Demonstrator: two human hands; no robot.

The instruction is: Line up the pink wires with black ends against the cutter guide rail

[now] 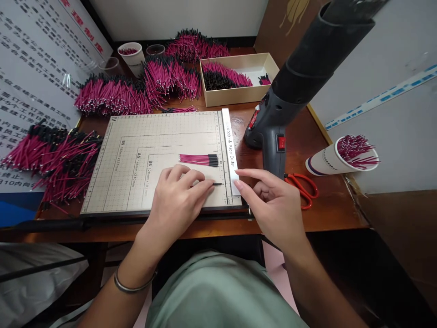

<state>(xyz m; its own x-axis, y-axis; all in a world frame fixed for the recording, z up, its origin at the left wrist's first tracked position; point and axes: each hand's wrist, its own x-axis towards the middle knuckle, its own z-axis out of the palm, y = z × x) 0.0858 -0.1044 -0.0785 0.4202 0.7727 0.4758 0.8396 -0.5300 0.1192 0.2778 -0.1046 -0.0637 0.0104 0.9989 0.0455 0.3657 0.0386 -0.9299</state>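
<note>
left hand (179,193) hides most of a wire (217,184), pinching it flat; its black tip points right, lengthwise across the cutter (136,182). right hand (273,205) hovers, fingers spread.

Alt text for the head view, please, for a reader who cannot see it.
The left hand presses a thin pink wire with a black tip onto a beige gridded paper-cutter board, while the right hand touches its white ruler edge. A small row of pink wires lies just above, and a grey heat gun stands at right.
</note>
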